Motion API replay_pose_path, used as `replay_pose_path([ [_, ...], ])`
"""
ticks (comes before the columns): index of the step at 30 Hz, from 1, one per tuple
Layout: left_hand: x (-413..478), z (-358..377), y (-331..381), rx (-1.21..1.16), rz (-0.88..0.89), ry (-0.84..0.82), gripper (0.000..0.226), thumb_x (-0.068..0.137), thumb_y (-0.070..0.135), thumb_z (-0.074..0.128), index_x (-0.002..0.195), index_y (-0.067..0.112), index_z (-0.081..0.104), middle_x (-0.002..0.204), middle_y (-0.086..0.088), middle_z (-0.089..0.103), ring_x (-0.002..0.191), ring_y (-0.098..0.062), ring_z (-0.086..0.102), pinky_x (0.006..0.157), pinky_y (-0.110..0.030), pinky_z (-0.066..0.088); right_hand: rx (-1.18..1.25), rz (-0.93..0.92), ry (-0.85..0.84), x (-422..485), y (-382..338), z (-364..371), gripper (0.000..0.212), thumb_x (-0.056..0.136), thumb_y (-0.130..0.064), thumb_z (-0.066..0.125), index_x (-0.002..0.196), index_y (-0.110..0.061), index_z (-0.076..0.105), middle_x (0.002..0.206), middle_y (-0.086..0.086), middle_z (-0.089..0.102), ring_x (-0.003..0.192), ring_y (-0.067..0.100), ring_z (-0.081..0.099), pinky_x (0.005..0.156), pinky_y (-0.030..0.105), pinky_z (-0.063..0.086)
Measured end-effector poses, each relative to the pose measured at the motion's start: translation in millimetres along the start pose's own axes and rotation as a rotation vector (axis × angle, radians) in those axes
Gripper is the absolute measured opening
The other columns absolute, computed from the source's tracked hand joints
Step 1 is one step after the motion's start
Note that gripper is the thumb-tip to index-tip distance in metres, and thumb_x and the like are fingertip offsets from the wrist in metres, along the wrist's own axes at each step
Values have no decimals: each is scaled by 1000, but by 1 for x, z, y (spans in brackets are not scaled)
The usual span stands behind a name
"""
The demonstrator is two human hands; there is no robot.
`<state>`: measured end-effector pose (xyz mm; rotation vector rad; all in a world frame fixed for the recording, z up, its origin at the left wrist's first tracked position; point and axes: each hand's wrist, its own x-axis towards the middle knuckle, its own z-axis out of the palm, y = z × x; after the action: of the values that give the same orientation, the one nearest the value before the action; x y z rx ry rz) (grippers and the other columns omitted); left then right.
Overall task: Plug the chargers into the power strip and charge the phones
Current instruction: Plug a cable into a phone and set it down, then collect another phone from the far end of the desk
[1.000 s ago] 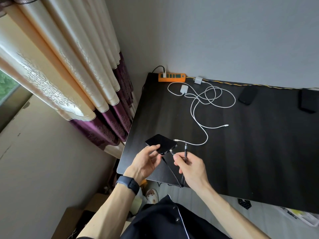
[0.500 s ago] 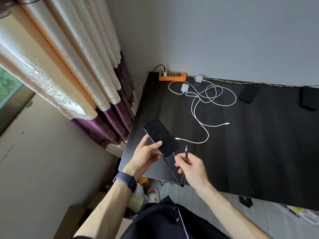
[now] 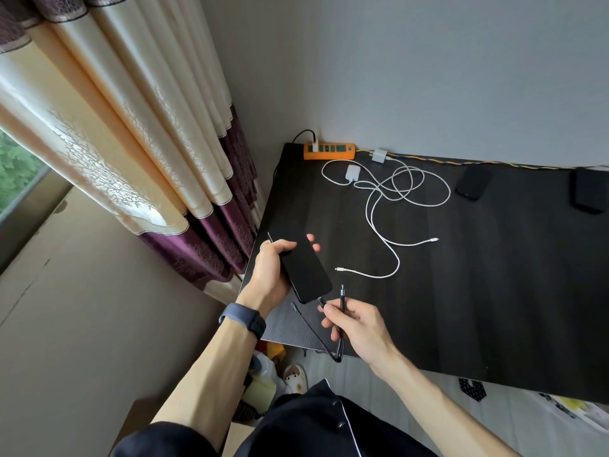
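My left hand (image 3: 275, 270) grips a black phone (image 3: 304, 273) over the near left corner of the black table (image 3: 461, 291). A black multi-head cable (image 3: 329, 338) is pinched in my right hand (image 3: 357, 328); one of its plugs sits at the phone's bottom edge, another sticks up free. At the far left corner the orange power strip (image 3: 329, 151) has one white plug with a black lead in it. Two white chargers (image 3: 352, 172) (image 3: 379, 156) lie beside the strip with their white cables (image 3: 389, 206) tangled and the ends loose on the table.
Two more black phones (image 3: 473, 183) (image 3: 590, 191) lie near the table's far edge by the grey wall. A yellow cord (image 3: 445, 161) runs along that edge. Cream and purple curtains (image 3: 148, 143) hang at the left. Bags and a slipper (image 3: 296, 377) sit on the floor below.
My left hand has turned the phone from flat to lengthways and raised it. My right hand has brought a black cable plug up to the phone's bottom edge.
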<state>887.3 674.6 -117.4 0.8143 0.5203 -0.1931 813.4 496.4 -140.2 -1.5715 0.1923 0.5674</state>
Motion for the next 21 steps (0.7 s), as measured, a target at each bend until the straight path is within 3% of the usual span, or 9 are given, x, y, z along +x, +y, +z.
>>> replay_pose_path([
  [3, 8, 1, -1, 29, 60, 99, 49, 89, 14, 59, 132, 26, 38, 97, -13, 58, 81, -27, 60, 83, -44, 50, 13, -8, 29, -1, -1, 1, 11, 97, -19, 65, 104, -14, 71, 79, 4, 76, 59, 13, 58, 65, 23, 51],
  [5, 10, -1, -3, 193, 51, 128, 57, 89, 19, 60, 137, 36, 36, 87, -6, 47, 69, -19, 55, 80, -42, 49, 20, -32, 69, -1, -1, -1, 9, 96, -21, 66, 102, -14, 66, 82, 5, 77, 59, 12, 58, 65, 24, 51],
  [8, 12, -4, -11, 366, 26, 194, 54, 88, 21, 61, 132, 36, 33, 86, -6, 43, 65, -19, 53, 75, -44, 53, 4, -69, 82, 0, -3, -4, 8, 96, -21, 66, 99, -14, 67, 86, 4, 78, 60, 8, 57, 67, 21, 52],
  [14, 17, -5, -27, 421, 27, 375, 41, 87, 26, 58, 121, 29, 35, 86, -4, 48, 72, -23, 55, 81, -49, 56, -70, -97, 157, 1, 3, -3, 9, 95, -24, 68, 92, -17, 71, 82, -3, 78, 60, 4, 58, 66, 18, 50],
  [21, 12, -3, -34, 460, 90, 411, 42, 83, 24, 60, 117, 31, 35, 90, -4, 47, 70, -19, 55, 83, -51, 56, -87, -82, 203, 3, 11, -4, 10, 94, -23, 68, 88, -16, 73, 80, -4, 78, 62, 2, 58, 68, 19, 52],
])
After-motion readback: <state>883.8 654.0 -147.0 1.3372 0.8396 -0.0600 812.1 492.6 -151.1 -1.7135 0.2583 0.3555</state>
